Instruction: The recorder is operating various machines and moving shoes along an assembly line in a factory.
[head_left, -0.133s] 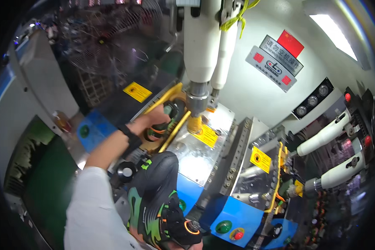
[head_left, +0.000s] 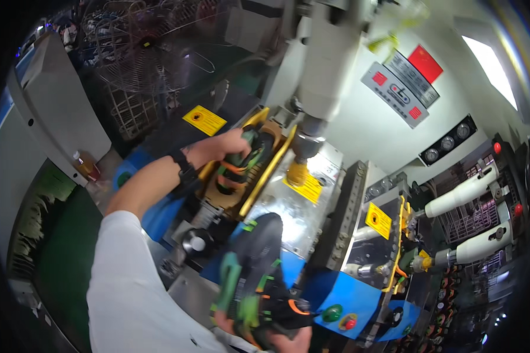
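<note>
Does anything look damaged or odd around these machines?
Yes: at far left, the green surface has a ragged, pale patch, perhaps worn or torn; I can't tell which. The shoe under the left hand shows no obvious damage.

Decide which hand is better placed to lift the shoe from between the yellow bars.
Probably the left: the left hand is on the machine's shoe between the yellow bars, while the right hand is occupied holding the nearer shoe.
</note>
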A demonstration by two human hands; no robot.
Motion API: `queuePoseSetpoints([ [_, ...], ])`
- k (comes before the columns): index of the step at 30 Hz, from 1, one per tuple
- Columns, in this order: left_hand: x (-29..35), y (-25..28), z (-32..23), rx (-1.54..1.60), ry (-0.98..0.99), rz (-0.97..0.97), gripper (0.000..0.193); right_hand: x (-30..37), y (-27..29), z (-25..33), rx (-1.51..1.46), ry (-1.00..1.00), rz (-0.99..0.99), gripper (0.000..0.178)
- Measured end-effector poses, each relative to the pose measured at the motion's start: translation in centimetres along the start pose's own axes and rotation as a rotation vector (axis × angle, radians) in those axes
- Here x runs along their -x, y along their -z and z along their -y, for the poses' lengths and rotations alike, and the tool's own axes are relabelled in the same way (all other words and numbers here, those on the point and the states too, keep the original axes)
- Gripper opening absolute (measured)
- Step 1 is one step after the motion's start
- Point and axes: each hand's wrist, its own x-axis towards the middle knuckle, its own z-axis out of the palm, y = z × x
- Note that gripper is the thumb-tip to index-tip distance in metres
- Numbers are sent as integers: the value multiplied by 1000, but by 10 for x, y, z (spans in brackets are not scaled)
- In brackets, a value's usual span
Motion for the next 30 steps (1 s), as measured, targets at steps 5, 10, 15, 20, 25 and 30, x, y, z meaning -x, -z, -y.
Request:
queuePoseSetpoints([
  [5, 102, 78, 66, 852, -447, 193, 61, -36, -39, 23, -80, -124, 2, 41],
  [10, 303, 76, 165, 1170, -360, -564, 68, -159, -97, 76, -358, -236, 325, 28],
  [15, 438, 43, 312, -18, -172, -1362, 55, -329, -192, 124, -142, -331, 85, 25],
  [20, 544, -33, 396, -403, 85, -1235, 65, -357, -231, 53, 679, 199, -257, 48],
  [25, 536, -67, 412, -6, -136, -1241, 53, -385, -232, 45, 449, 125, -293, 31],
  [30, 521, -61, 342, 1563, 143, -1072, 59, -393, -228, 30, 694, 294, -369, 35],
])
